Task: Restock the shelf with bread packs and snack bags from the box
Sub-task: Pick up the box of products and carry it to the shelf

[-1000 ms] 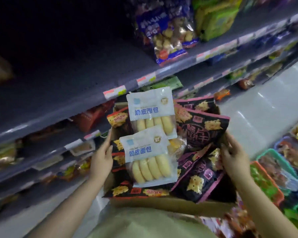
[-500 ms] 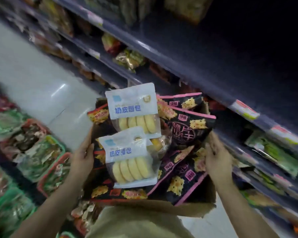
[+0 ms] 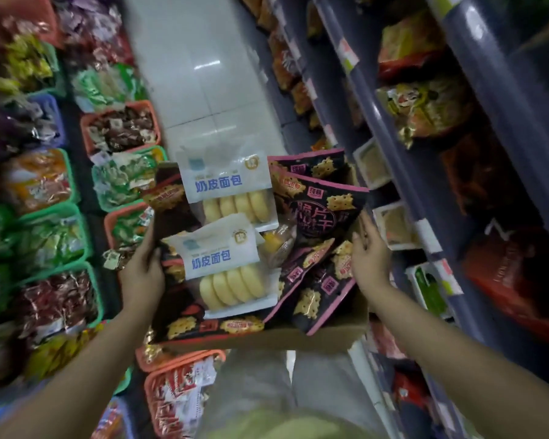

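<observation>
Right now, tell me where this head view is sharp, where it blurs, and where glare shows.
Head view: sharpest on the bread packs in the box; baskets at left and shelf at right smear toward the edges; wide-angle bending tilts the shelf rails; glare patches sit on the floor tiles; the shelf recesses are dark.

Readable stuff is pretty limited here. Both bread packs, the upper bread pack (image 3: 225,185) and the lower bread pack (image 3: 222,258), have 奶皮面包 in big blue characters on their white tops. The black-and-pink snack bag (image 3: 324,210) has large characters in a round emblem, looks like 脆片饼干 but it's partly covered and blurry, so don't quote me. The price tags (image 3: 347,55) on the shelf edges are too smeared to read.
</observation>
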Action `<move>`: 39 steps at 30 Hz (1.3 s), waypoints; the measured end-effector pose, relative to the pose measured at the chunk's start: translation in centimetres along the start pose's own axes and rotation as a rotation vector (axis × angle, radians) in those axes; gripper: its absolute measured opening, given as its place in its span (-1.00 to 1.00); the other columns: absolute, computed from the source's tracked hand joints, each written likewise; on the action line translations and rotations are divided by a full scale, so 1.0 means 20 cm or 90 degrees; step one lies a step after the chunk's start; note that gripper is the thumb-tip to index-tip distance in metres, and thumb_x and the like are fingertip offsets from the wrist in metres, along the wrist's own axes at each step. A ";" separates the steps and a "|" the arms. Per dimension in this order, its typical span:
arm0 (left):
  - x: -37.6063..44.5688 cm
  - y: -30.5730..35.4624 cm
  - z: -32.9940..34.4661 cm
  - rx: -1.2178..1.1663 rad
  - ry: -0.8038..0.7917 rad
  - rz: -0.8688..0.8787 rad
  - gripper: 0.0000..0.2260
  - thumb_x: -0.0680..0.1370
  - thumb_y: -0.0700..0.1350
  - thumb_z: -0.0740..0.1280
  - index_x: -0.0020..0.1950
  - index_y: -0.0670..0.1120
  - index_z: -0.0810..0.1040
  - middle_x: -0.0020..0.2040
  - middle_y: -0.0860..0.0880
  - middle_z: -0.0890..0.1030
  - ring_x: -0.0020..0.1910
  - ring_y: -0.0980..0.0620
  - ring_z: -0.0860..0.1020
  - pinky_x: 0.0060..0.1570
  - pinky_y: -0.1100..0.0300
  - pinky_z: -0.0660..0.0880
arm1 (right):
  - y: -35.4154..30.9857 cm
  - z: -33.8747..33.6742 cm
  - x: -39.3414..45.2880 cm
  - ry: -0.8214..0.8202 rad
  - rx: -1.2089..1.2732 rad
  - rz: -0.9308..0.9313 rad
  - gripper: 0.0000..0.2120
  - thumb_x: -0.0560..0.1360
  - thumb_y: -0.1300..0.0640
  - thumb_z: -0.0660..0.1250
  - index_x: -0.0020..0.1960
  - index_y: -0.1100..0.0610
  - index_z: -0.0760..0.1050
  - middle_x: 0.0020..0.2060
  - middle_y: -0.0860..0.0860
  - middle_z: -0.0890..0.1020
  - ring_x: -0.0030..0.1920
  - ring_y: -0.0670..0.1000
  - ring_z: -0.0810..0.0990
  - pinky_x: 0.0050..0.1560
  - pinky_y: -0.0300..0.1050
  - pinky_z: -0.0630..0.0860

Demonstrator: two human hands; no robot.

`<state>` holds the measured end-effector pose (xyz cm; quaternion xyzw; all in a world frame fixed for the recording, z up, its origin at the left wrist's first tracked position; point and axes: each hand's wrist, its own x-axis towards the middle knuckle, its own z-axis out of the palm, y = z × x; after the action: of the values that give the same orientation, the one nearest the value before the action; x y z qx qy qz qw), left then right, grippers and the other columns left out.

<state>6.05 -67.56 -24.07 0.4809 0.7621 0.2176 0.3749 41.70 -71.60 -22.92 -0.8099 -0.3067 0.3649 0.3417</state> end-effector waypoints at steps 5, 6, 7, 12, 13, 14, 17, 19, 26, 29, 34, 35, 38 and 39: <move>0.21 -0.25 0.29 -0.038 0.051 -0.128 -0.51 0.63 -0.21 0.16 0.39 0.34 0.30 -0.01 0.30 0.51 -0.34 0.44 0.38 -0.13 0.35 0.40 | 0.28 0.37 0.39 -0.072 -0.027 0.039 -0.53 0.62 0.26 0.11 0.49 -0.01 0.24 0.43 -0.08 0.37 0.42 -0.06 0.33 0.29 -0.29 0.25; 0.27 -0.32 0.36 -0.049 0.069 -0.149 -0.52 0.62 -0.23 0.16 0.41 0.27 0.33 0.04 0.24 0.52 -0.39 0.49 0.40 -0.23 0.50 0.38 | 0.35 0.45 0.47 -0.085 -0.035 0.035 -0.53 0.62 0.26 0.12 0.49 -0.02 0.24 0.43 -0.09 0.36 0.43 -0.07 0.31 0.32 -0.28 0.25; 0.35 -0.40 0.44 -0.049 0.086 -0.160 -0.53 0.62 -0.25 0.15 0.42 0.21 0.34 0.11 0.18 0.50 -0.42 0.54 0.39 -0.34 0.61 0.33 | 0.44 0.54 0.56 -0.095 -0.045 0.029 -0.54 0.62 0.25 0.12 0.48 -0.03 0.24 0.43 -0.10 0.35 0.43 -0.08 0.30 0.35 -0.24 0.25; 0.68 -0.82 0.81 0.024 0.104 -0.155 -0.55 0.63 -0.17 0.17 0.40 0.30 0.31 0.15 0.19 0.52 -0.16 0.38 0.52 -0.10 0.56 0.43 | 0.87 0.94 0.95 -0.121 -0.098 0.021 -0.52 0.62 0.21 0.13 0.49 -0.06 0.20 0.38 -0.20 0.33 0.40 0.02 0.37 0.37 0.04 0.38; 0.75 -0.91 0.89 0.024 0.098 -0.154 -0.55 0.63 -0.14 0.17 0.38 0.36 0.30 0.21 0.17 0.54 -0.03 0.24 0.55 0.08 0.36 0.49 | 0.96 1.02 1.01 -0.117 -0.115 0.018 -0.52 0.62 0.20 0.13 0.50 -0.06 0.19 0.41 -0.15 0.34 0.40 0.04 0.38 0.36 0.06 0.39; 0.82 -1.00 0.96 0.007 0.082 -0.153 -0.55 0.63 -0.14 0.16 0.38 0.36 0.30 0.27 0.13 0.53 0.10 0.16 0.53 0.19 0.22 0.48 | 1.04 1.08 1.07 -0.112 -0.131 0.011 -0.52 0.62 0.20 0.13 0.50 -0.04 0.19 0.43 -0.09 0.35 0.40 0.04 0.37 0.38 0.02 0.36; 0.99 -1.26 1.15 -0.021 0.065 -0.151 -0.54 0.63 -0.21 0.14 0.43 0.25 0.32 0.35 0.14 0.46 0.29 0.15 0.44 0.30 0.16 0.42 | 1.27 1.27 1.21 -0.111 -0.154 -0.011 -0.53 0.62 0.22 0.12 0.51 0.04 0.18 0.45 0.00 0.34 0.43 -0.03 0.29 0.32 -0.27 0.20; 1.07 -1.37 1.27 -0.004 0.072 -0.157 -0.52 0.63 -0.21 0.12 0.41 0.31 0.31 0.29 0.18 0.48 0.21 0.14 0.48 0.16 0.27 0.47 | 1.40 1.37 1.29 -0.122 -0.164 -0.012 -0.53 0.62 0.23 0.10 0.51 0.03 0.17 0.43 0.00 0.37 0.33 -0.14 0.29 0.20 -0.38 0.18; 1.21 -1.72 1.56 -0.003 0.078 -0.168 -0.52 0.61 -0.23 0.10 0.43 0.23 0.30 0.31 0.16 0.48 0.29 0.04 0.46 0.32 0.04 0.41 | 1.74 1.60 1.48 -0.144 -0.174 -0.055 -0.48 0.60 0.25 0.09 0.52 -0.03 0.14 0.47 -0.07 0.30 0.39 -0.17 0.26 0.32 -0.45 0.19; 1.25 -1.81 1.64 -0.021 0.045 -0.178 -0.49 0.60 -0.22 0.10 0.41 0.31 0.28 0.32 0.09 0.52 0.27 -0.04 0.50 0.29 0.02 0.44 | 1.85 1.65 1.53 -0.155 -0.170 -0.026 -0.46 0.61 0.28 0.06 0.52 -0.06 0.13 0.38 -0.18 0.33 0.28 -0.25 0.24 0.08 -0.68 0.15; 1.21 -1.91 1.68 -0.039 0.005 -0.272 -0.54 0.61 -0.31 0.11 0.47 0.04 0.33 0.35 0.00 0.47 0.31 0.05 0.42 0.30 0.21 0.34 | 1.98 1.61 1.51 -0.264 -0.207 0.017 -0.45 0.60 0.25 0.07 0.51 -0.14 0.12 0.42 -0.07 0.38 0.35 -0.04 0.39 0.41 -0.08 0.31; 1.20 -1.91 1.68 -0.048 -0.001 -0.290 -0.55 0.62 -0.30 0.12 0.46 0.03 0.33 0.35 -0.02 0.47 0.31 0.02 0.43 0.30 0.18 0.35 | 1.99 1.59 1.51 -0.288 -0.208 0.026 -0.47 0.60 0.22 0.09 0.50 -0.16 0.13 0.40 -0.05 0.42 0.34 0.00 0.41 0.41 0.01 0.33; 1.18 -1.80 1.62 -0.021 -0.033 -0.295 -0.57 0.61 -0.24 0.20 0.47 0.01 0.31 0.37 -0.07 0.47 0.27 0.05 0.43 0.23 0.23 0.36 | 1.87 1.56 1.50 -0.303 -0.246 0.045 -0.63 0.59 0.17 0.12 0.37 -0.06 0.30 0.24 -0.02 0.51 0.25 0.05 0.48 0.24 -0.07 0.41; 1.18 -1.74 1.60 0.005 -0.041 -0.271 -0.56 0.60 -0.22 0.23 0.47 0.01 0.32 0.38 -0.07 0.45 0.29 0.05 0.42 0.21 0.25 0.34 | 1.80 1.55 1.50 -0.284 -0.259 0.034 -0.69 0.60 0.18 0.11 0.32 -0.01 0.34 0.17 0.01 0.52 0.22 0.08 0.49 0.15 -0.13 0.40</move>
<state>5.15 -62.69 -76.68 0.3174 0.8349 0.1149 0.4347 42.13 -59.84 -77.96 -0.7692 -0.4198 0.4739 0.0872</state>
